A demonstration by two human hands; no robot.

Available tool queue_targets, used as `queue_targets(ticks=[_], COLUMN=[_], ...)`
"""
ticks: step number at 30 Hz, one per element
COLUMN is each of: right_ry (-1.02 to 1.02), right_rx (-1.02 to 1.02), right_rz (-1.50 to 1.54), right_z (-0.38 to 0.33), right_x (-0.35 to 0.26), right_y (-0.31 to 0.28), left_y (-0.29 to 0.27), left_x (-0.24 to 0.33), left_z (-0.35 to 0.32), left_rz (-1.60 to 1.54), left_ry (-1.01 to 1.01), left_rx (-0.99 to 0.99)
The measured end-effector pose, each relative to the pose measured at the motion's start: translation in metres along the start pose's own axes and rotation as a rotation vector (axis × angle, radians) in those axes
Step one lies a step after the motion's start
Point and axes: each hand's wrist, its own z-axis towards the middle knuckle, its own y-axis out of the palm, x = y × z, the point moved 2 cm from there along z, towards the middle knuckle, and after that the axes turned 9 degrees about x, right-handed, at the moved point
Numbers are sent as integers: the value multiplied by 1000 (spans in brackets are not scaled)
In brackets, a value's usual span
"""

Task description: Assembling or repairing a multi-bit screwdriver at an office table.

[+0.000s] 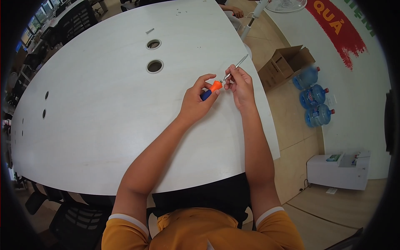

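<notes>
My left hand (pixel 196 100) is closed around a screwdriver handle (pixel 216 86), orange at its front end and dark blue behind. A short metal collar shows at the orange end. Between the thumb and fingers of my right hand (pixel 241 88) is a slim silver screwdriver shaft (pixel 241 61), slanting up to the right. Its lower end is close to the handle's collar; whether the two touch I cannot tell. Both hands are above the right part of a white table (pixel 104 137).
A small metal piece (pixel 150 31) lies near two round cable holes (pixel 154 66). Right of the table are a cardboard box (pixel 275 68), blue water bottles (pixel 313 96) and a white cabinet-like unit (pixel 333 177). Another person's hand (pixel 237 11) shows beyond the far edge. Black chairs (pixel 77 223) stand around.
</notes>
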Motion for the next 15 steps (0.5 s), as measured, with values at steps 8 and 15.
queue_targets(ticks=[8,15], right_ry=[-8,-15], right_rx=[-11,-18], right_rz=[-32,-73], right_z=[-2,-1], right_x=[-1,0], right_y=[1,1], left_y=[0,1], left_x=[0,3], left_z=[0,-2], left_rz=[-16,-18], left_ry=[7,-8], left_rx=[4,28])
